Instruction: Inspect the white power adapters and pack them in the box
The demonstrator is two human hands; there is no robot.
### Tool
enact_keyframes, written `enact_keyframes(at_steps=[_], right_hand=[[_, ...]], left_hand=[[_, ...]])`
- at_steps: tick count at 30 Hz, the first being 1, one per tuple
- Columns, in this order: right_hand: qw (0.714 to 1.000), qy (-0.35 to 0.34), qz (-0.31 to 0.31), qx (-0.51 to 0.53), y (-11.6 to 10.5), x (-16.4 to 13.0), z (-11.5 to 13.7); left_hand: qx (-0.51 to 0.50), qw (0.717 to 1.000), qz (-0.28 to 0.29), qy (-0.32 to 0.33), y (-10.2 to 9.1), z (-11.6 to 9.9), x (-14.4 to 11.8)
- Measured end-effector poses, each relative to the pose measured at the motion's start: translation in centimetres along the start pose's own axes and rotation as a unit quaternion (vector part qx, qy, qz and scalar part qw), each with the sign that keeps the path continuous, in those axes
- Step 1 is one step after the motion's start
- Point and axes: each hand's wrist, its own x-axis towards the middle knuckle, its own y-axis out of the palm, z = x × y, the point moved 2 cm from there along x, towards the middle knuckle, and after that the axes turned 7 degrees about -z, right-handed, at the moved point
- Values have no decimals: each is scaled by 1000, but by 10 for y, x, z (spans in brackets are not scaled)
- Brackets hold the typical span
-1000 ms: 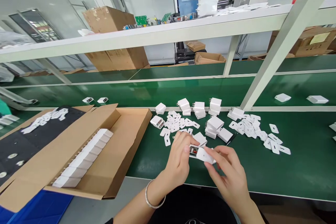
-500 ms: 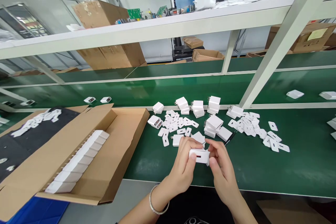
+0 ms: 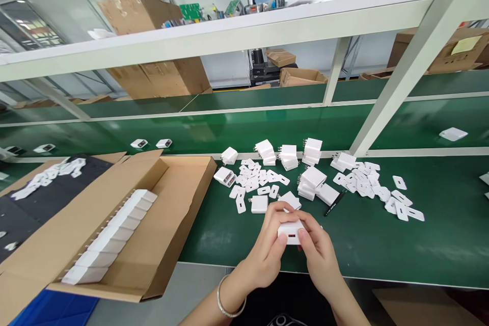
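Between both hands I hold a white USB charger [image 3: 291, 232], its face with a dark port slot turned toward me. My left hand [image 3: 267, 247] is closed round its left side, thumb on the lower edge of the face. My right hand [image 3: 320, 247] grips the right side, thumb at the face's right end. Just beyond my fingers lie more white chargers [image 3: 260, 204]. A pile of small white slotted plates [image 3: 252, 181] lies behind them, and another pile of plates [image 3: 362, 181] lies to the right. A black pen [image 3: 335, 204] rests beside the chargers.
An open cardboard box [image 3: 179, 244] at left holds a row of white chargers [image 3: 114, 237]. Behind the green table [image 3: 382, 244] runs a green belt [image 3: 214, 132] with a few chargers [image 3: 164, 143]. A slanting white post [image 3: 397, 66] and a shelf [image 3: 229, 35] stand across the back.
My right hand has closed in from beside the charger and now grips its right side. The view has shifted slightly. Chargers on the belt have moved to the right.
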Motion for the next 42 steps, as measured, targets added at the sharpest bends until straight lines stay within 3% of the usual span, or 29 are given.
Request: enact_keyframes(at_steps=[6,11,20,26,30,34,42], right_hand=[[1000,-7,-2,-14,-2,0,-10],[997,-28,0,-74,-3,-2,-14],[998,-47,2,-49,11,-7,-17],[999,14,2,-47,35,-11,-53],[998,-11,-8,-56,45,-14,-73],[995,-35,-6,-89,45,-14,-72],[990,-39,36,-128,46,-11,-69]], left_hand=[[14,1000,-20,-19,-8,3,0],[13,1000,-5,-27,-9,10,-2],[-3,997,-72,-4,-10,28,-14],[-4,995,-98,-35,-24,48,-37],[7,994,-81,-73,-36,56,-47],[27,992,-71,-98,-39,57,-49],[11,988,-129,-80,-37,64,-51]])
